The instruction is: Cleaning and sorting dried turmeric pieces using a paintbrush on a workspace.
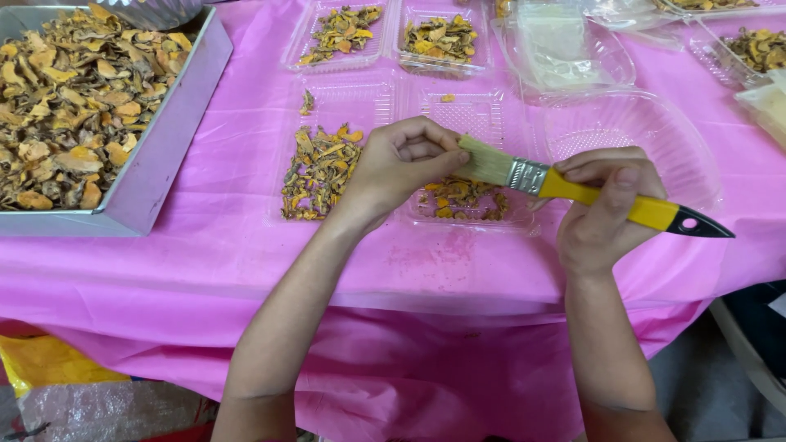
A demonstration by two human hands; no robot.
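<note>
Head view: the right hand grips the yellow handle of a brush, held level above the pink cloth. The left hand pinches the pale bristles between its fingertips. Under them lie clear trays of dried orange slices. A metal pan of slices sits far left.

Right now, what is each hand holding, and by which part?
The right hand grips a paintbrush by its yellow handle. The left hand pinches the bristle tips; whether it holds anything else cannot be told.
</note>
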